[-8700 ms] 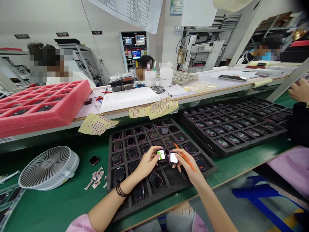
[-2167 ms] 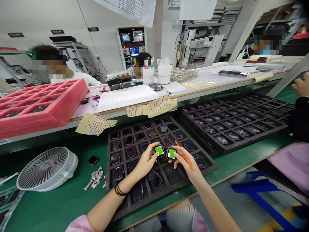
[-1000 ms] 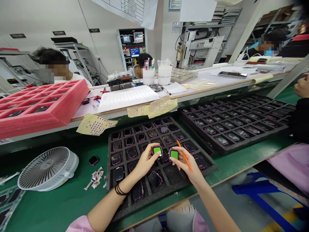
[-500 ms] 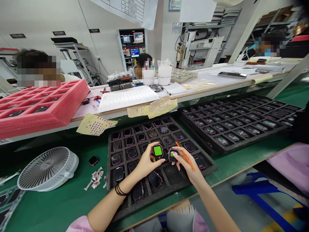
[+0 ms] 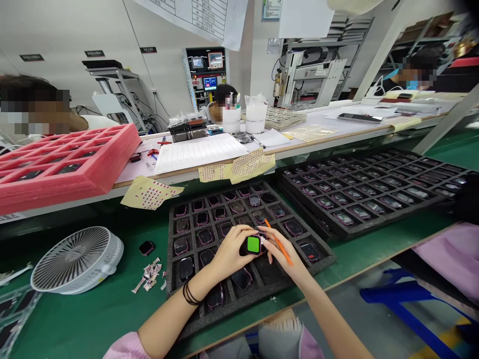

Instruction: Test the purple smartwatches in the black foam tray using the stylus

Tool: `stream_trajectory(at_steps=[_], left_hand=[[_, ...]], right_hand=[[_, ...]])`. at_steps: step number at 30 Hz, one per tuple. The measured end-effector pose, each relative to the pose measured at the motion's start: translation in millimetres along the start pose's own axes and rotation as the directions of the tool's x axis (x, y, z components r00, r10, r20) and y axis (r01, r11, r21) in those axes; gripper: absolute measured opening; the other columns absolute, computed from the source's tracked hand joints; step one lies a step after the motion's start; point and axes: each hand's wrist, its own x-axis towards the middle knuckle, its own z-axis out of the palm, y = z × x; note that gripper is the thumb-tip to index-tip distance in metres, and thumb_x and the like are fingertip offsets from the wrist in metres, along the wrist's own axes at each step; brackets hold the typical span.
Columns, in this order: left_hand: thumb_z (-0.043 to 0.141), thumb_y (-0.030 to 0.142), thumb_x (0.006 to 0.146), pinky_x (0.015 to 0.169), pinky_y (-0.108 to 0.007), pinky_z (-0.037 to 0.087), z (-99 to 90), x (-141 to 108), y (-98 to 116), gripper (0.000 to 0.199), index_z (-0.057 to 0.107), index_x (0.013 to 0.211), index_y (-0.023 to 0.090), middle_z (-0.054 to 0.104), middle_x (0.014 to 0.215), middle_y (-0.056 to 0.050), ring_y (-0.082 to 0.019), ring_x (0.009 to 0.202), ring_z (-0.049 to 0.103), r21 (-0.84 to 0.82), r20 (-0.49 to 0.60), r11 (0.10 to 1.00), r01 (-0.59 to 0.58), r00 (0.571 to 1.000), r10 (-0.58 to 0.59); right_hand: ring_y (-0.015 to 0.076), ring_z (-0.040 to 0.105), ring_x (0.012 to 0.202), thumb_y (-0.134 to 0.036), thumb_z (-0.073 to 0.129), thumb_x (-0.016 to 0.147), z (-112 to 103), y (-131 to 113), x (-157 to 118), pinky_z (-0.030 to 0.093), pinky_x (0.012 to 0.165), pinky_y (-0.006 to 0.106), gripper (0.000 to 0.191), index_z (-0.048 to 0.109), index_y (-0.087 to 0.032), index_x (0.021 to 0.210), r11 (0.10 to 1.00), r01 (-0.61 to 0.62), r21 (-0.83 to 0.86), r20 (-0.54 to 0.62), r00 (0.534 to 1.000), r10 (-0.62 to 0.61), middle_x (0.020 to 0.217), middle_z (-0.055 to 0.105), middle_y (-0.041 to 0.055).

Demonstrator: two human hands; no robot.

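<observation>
My left hand (image 5: 232, 252) is closed on a smartwatch head (image 5: 253, 244) with a lit green screen, gripping it between thumb and fingers. Right beside it, my right hand (image 5: 286, 252) is closed on a second watch head (image 5: 263, 239), mostly covered by fingers and the first watch. An orange stick-like tool (image 5: 279, 242) also lies in my right hand, slanting across the fingers. Both hands are over a black foam tray (image 5: 327, 257), whose compartments hold several dark watch heads, such as one watch head (image 5: 241, 278) below my left hand.
Left of the tray are a white round fan (image 5: 77, 259), a lone watch head (image 5: 146, 248) and paper scraps (image 5: 150, 274). More filled black trays (image 5: 350, 232) lie right. A raised shelf (image 5: 179, 174) behind carries a pink foam tray (image 5: 112, 169); people sit beyond it.
My two hands have come together. The green-screened watch has moved right and down, now overlapping the watch in my right hand, which has shifted slightly left. A person at left has moved further left.
</observation>
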Motion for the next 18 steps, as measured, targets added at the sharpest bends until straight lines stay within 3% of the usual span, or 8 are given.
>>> stream_trajectory(at_steps=[5, 7, 10, 13, 18], left_hand=[[0.066, 0.008, 0.073, 0.094, -0.044, 0.046, -0.6, -2.1, -3.4, 0.051, 0.051, 0.12, 0.02, 0.059, 0.118, -0.011, -0.026, 0.11, 0.054, 0.135, -0.002, 0.991, 0.01, 1.0, -0.01], [0.065, 0.007, 0.072, 0.09, -0.045, 0.047, -2.0, -2.3, -2.9, 0.05, 0.052, 0.118, 0.02, 0.061, 0.116, -0.011, -0.027, 0.108, 0.056, 0.167, -0.04, 0.986, 0.005, 0.999, 0.002], [0.068, 0.012, 0.07, 0.088, -0.044, 0.047, -4.3, -1.4, -0.4, 0.049, 0.053, 0.117, 0.022, 0.064, 0.114, -0.01, -0.027, 0.105, 0.058, 0.135, -0.132, 0.99, -0.047, 0.989, 0.065], [0.071, 0.017, 0.071, 0.089, -0.043, 0.047, -5.8, 0.1, 2.8, 0.049, 0.054, 0.117, 0.023, 0.065, 0.112, -0.009, -0.025, 0.103, 0.059, 0.057, -0.199, 0.992, -0.116, 0.972, 0.125], [0.076, 0.029, 0.069, 0.091, -0.044, 0.045, -6.6, 0.5, 5.5, 0.049, 0.058, 0.114, 0.023, 0.062, 0.116, -0.011, -0.027, 0.106, 0.057, 0.034, -0.205, 0.992, -0.123, 0.971, 0.127]], right_hand=[[0.0127, 0.052, 0.055, -0.037, 0.058, 0.087, 11.3, -5.0, -2.3, 0.048, 0.054, 0.026, 0.04, 0.057, -0.021, 0.123, 0.972, 0.065, -0.224, -0.02, 0.997, -0.071, 0.084, 0.064, 0.0042], [0.0149, 0.058, 0.063, -0.036, 0.06, 0.085, 15.2, -9.2, -2.0, 0.051, 0.061, 0.028, 0.04, 0.058, -0.022, 0.122, 0.969, 0.076, -0.234, -0.035, 0.996, -0.087, 0.092, 0.065, 0.0058], [0.0199, 0.063, 0.089, -0.036, 0.062, 0.085, 16.7, -13.6, -0.4, 0.052, 0.078, 0.031, 0.039, 0.059, -0.025, 0.122, 0.998, 0.05, -0.025, -0.026, 0.998, -0.05, 0.111, 0.065, 0.0074], [0.0219, 0.058, 0.11, -0.036, 0.064, 0.084, 14.1, -12.8, 0.1, 0.047, 0.094, 0.034, 0.035, 0.063, -0.028, 0.118, 0.964, -0.047, 0.261, 0.062, 0.998, 0.032, 0.118, 0.064, 0.0053], [0.0253, 0.062, 0.101, -0.038, 0.065, 0.084, 9.1, -7.0, -3.5, 0.052, 0.085, 0.04, 0.031, 0.067, -0.024, 0.111, 0.863, -0.218, 0.456, 0.222, 0.967, 0.127, 0.11, 0.067, 0.0079]])
